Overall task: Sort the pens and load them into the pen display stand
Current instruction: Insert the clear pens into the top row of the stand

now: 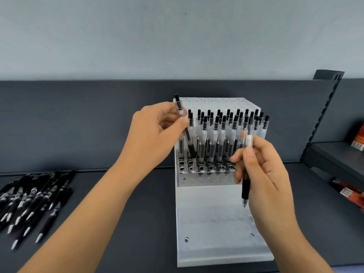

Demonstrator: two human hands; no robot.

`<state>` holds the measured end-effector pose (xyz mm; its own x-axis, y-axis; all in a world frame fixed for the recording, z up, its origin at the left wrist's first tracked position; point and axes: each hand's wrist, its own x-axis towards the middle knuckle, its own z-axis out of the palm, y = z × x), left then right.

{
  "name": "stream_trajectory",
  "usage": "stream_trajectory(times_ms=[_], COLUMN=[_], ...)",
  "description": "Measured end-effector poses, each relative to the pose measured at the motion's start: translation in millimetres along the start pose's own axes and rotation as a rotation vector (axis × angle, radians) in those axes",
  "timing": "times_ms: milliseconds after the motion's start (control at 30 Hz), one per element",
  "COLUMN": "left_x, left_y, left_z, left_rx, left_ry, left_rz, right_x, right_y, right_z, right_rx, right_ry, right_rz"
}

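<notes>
A clear acrylic pen display stand (pixel 218 223) sits on the dark shelf, its upper tier filled with several upright black-ink pens (pixel 220 134). My left hand (pixel 155 133) pinches a clear pen (pixel 184 127) near its top, the tip angled down into a hole at the stand's front left. My right hand (pixel 262 166) grips another pen (pixel 246 186) with a black grip, tip pointing down, in front of the stand's right side. Empty holes line the front row of the tier.
A heap of several loose black pens (pixel 33 200) lies on the shelf at the far left. A slotted shelf upright (pixel 325 115) and a lower shelf with red-orange packages (pixel 348 191) stand at the right. A grey wall rises behind.
</notes>
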<state>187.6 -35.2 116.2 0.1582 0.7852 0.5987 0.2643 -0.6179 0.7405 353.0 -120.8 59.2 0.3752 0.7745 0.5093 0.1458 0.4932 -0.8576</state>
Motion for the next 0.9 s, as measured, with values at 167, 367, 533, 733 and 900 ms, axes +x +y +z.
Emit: stream_trajectory(times_ms=[167, 367, 533, 733, 900], left_x=[-11.2, -14.9, -26.2, -37.8, -35.7], left_y=[-6.3, -5.8, 6.8, 27.8, 27.2], left_z=[10.0, 14.8, 2.4, 6.3, -1.1], left_rx=[0.262, 0.438, 0.577, 0.149, 0.079], left_ry=[-0.143, -0.190, -0.083, -0.244, -0.181], left_rz=[0.032, 0.014, 0.083, 0.180, 0.120], right_x=[-0.3, 4.1, 9.4, 15.7, 16.6], right_y=[-1.0, -5.1, -12.4, -25.0, -27.3], right_z=[4.5, 6.7, 3.6, 15.3, 19.8], right_rx=[0.014, -0.003, 0.053, 0.266, 0.365], right_ry=[-0.007, -0.053, -0.081, -0.164, -0.280], right_rz=[0.005, 0.035, 0.073, 0.169, 0.190])
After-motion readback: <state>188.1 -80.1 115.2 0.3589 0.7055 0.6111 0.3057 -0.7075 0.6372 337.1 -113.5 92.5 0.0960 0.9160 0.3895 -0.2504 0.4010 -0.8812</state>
